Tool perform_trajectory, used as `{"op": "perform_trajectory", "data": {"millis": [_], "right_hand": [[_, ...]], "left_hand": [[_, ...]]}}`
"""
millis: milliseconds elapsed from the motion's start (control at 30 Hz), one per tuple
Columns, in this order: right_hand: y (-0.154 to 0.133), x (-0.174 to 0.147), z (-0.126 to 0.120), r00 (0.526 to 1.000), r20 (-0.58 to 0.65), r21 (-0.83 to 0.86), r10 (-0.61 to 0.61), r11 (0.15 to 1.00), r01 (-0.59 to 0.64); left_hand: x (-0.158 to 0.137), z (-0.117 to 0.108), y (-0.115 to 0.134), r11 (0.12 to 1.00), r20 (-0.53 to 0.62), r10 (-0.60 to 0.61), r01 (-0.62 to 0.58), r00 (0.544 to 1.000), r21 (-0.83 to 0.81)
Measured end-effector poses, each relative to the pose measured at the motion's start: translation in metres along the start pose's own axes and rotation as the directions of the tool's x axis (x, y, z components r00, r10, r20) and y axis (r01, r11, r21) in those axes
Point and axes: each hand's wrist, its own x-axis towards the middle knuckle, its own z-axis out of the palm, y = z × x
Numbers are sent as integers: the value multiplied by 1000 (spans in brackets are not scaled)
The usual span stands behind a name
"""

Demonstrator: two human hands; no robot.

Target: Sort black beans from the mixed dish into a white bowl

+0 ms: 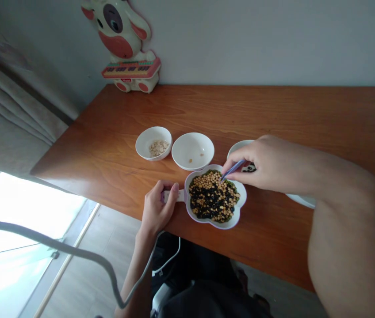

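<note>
My left hand (159,205) is closed around the short handle of a white, flower-shaped bowl (242,199) with a lilac edge. Mixed yellow and black beans (212,196) fill it, with small green ones showing along the rim. Over its upper right side, my right hand (262,161) pinches a pair of bluish-purple tweezers (235,168), whose tips touch the beans. Whether a bean sits between the tips is too small to tell. Behind my right fingers, a white bowl (235,148) with some dark beans is partly hidden.
Two round white bowls stand behind: the left bowl (142,143) holds pale flat pieces, the middle bowl (192,143) a couple of bits. My forearm partly covers a white dish (302,201). A cow toy keyboard (131,68) stands at the wooden table's (257,110) back left. A cable (74,251) crosses lower left.
</note>
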Motion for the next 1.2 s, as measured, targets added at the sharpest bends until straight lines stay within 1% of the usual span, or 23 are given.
{"op": "perform_trajectory", "data": {"millis": [67, 100, 200, 333, 400, 467, 533, 700, 833, 933, 1033, 1133, 1200], "right_hand": [[-4, 2, 1, 993, 121, 16, 5, 1000, -7], [-7, 2, 1, 989, 151, 16, 12, 1000, -14], [-12, 3, -2, 983, 179, -10, 42, 999, -41], [-12, 3, -5, 951, 293, -27, 97, 995, -93], [-11, 2, -5, 956, 278, -36, 97, 995, -91], [-10, 2, -4, 969, 237, -33, 72, 997, -66], [-10, 2, -2, 974, 223, -23, 42, 999, -38], [-9, 1, 4, 986, 168, -44, 14, 999, -6], [-13, 4, 7, 980, 194, -61, 45, 998, -34], [-16, 4, 11, 981, 195, -48, 19, 999, -9], [-12, 1, 15, 983, 181, -10, -19, 1000, 21], [-2, -5, 20, 981, 194, 22, -23, 1000, 19], [3, -9, 23, 994, 110, 22, 4, 1000, -7]], "left_hand": [[0, 0, -1, 1000, 13, -1, 1, 1000, -9], [0, 1, -1, 1000, 20, -1, 1, 1000, -11], [1, 2, 0, 1000, 20, 1, -1, 1000, 8], [2, 2, 1, 999, 16, 17, -18, 1000, 32], [2, 2, 1, 1000, 26, 17, -18, 999, 26], [2, 2, 1, 1000, 35, 14, -15, 999, 27], [2, 2, 1, 999, 37, 13, -15, 999, 40], [1, 3, 4, 999, 20, 18, -19, 1000, 46], [0, 4, 6, 999, 22, 16, -17, 1000, 28], [-1, 4, 6, 999, 21, 21, -21, 1000, 37], [-1, 4, 4, 998, 27, 39, -40, 999, 52], [2, 4, 3, 996, 42, 65, -68, 997, 53], [3, 3, 3, 996, 51, 73, -75, 996, 52]]}}
